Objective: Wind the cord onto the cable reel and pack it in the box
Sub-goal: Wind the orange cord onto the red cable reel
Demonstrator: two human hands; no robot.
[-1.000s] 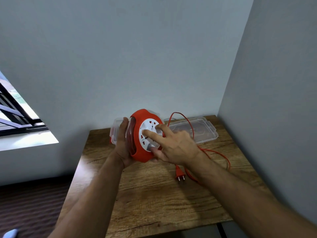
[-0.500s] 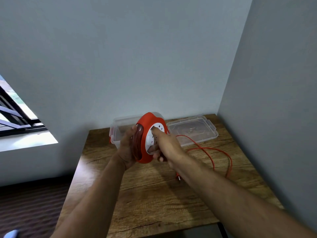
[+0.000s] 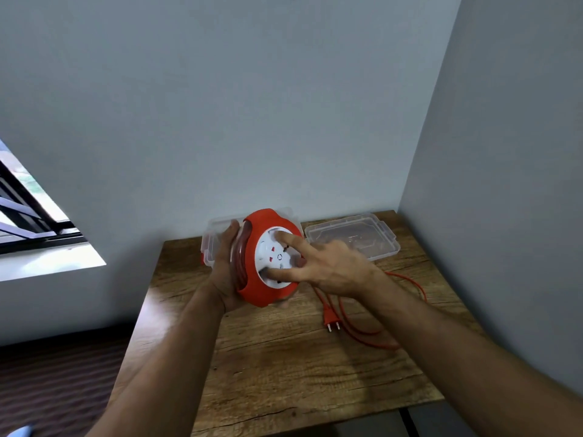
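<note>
Your right hand (image 3: 331, 268) lays spread fingers on the white socket face; your left hand (image 3: 225, 272) grips the orange cable reel (image 3: 268, 290) above the desk (image 3: 284, 367). Turn steadily, feeding the loose cord (image 3: 362, 334) in evenly.

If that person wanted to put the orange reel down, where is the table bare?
The table is bare along its near edge, between the forearms, and in the left strip under the reel. It is crowded at the right, where loose cord and plug lie, and at the back, by the box and lid.
</note>
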